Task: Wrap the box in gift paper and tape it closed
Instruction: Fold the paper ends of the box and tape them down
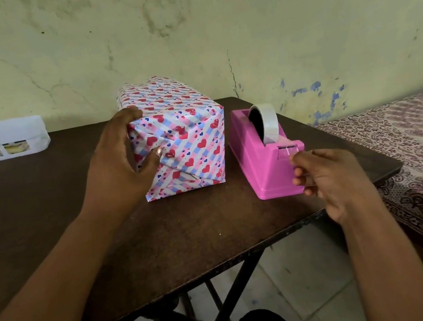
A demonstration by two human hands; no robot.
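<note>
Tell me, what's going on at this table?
A person is wrapping a present. The left hand holds the folded paper flaps against the end of the box, which is already covered in heart-print paper. The right hand reaches to the front of the pink tape dispenser beside it, seemingly for a piece of tape.

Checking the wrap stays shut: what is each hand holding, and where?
Left hand grips the heart-patterned wrapped box at its folded near end; right hand holds nothing visible.

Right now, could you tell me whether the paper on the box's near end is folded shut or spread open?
Folded shut: the flaps on the box lie flat, pressed by the left hand.
</note>
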